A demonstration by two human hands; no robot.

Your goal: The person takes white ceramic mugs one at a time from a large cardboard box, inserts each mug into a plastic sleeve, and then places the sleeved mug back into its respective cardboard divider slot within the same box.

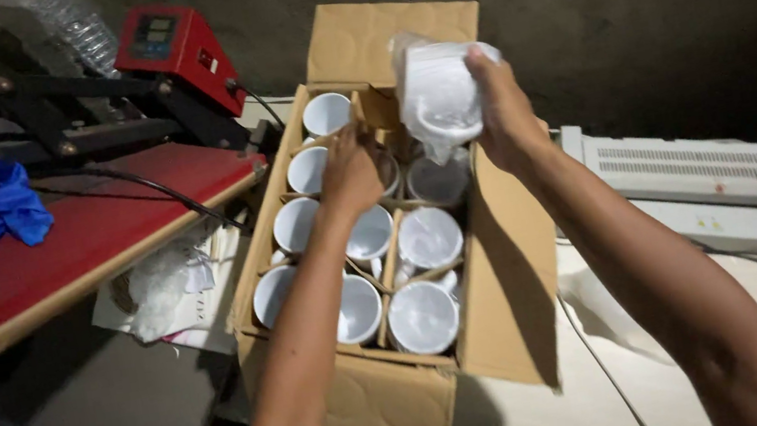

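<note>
Wrapped mug (436, 92): held above the far end of the box (508, 263), right hand (504, 112) fingers clamped on its film, likely to keep it clear of the dividers. Left hand (350, 172): lowered into the far cells among white mugs (423, 315); fingers hidden, grip cannot be told. Red press (95, 212) left; laminator (695, 168) right, cut off.

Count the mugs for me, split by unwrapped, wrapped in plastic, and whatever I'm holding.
Unwrapped white mugs in the cardboard box: 6
Plastic-wrapped mugs in the box: 3
Held wrapped mug in the right hand: 1
Total: 10; the left hand may hide another.
</note>
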